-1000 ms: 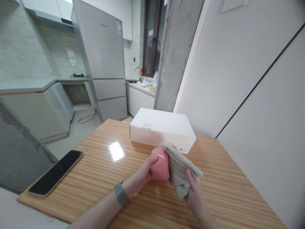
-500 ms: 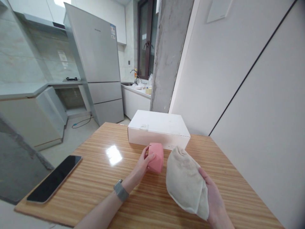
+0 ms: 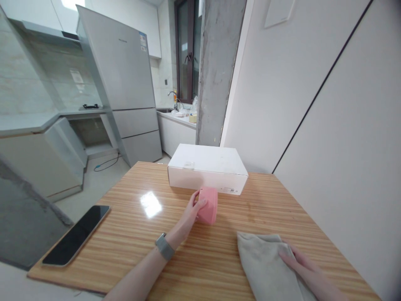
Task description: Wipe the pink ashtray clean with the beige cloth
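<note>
My left hand [image 3: 191, 210] is closed around a pink container [image 3: 209, 205], thumb on its near side and fingers behind it. The container is tipped on its side, its rim facing right, in front of the white box; its inside is turned away from view. My right hand [image 3: 302, 267] grips a grey-beige cloth [image 3: 266, 259] near the table's front right, thumb on top and the other fingers partly hidden. The cloth hangs folded toward the bottom edge of the view, apart from the container.
A white box [image 3: 206, 161] sits at the back of the wooden table [image 3: 131, 234]. A phone [image 3: 77, 236] lies along the left edge. A white wall panel [image 3: 338, 125] rises on the right. Beyond the table stand a fridge [image 3: 122, 71] and a sink counter [image 3: 177, 131].
My right hand has drawn the cloth away from the container, down and to the right. The left hand still holds the container, with little movement.
</note>
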{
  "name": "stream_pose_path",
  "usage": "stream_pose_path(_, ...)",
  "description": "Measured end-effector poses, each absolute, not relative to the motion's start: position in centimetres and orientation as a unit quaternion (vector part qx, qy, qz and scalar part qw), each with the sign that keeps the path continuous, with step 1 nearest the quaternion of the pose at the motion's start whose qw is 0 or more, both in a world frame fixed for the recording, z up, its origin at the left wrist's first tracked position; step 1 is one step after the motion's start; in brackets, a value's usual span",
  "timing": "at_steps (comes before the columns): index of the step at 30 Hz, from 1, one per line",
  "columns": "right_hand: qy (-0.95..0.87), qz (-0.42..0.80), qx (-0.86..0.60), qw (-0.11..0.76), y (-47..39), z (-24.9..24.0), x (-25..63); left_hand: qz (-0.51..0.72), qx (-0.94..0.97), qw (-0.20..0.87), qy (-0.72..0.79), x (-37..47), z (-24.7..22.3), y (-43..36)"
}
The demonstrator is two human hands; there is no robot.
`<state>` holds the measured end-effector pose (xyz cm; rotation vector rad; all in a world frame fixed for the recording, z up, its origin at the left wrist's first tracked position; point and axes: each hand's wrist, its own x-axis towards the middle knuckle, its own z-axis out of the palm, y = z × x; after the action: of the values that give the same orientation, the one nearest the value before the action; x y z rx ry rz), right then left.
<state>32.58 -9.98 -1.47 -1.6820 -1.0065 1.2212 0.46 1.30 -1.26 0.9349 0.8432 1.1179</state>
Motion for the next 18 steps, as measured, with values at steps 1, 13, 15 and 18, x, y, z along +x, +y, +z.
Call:
stream_pose_path(1,-0.451,0.396,-0.684,0.415,-9.5,-2.0,33.3,0.492,0.420,0.662,0.378,0.5,-1.3,1.3)
stream_pose_path(13,-0.590,0.051,-0.747,0.302,-9.5,-5.1,35.5,0.477,0.463,0.655,0.359,1.3,-1.5,1.1)
stream_pose_path(15,-0.572,0.063,-0.749,0.328,-9.5,-5.0,35.8,0.473,0.478,0.646,0.362,1.7,-1.3,1.1)
stream_pose_path(18,-0.490,0.101,-0.748,0.436,-9.5,-5.0,36.6,0.470,0.496,0.634,0.362,2.9,-0.6,1.3)
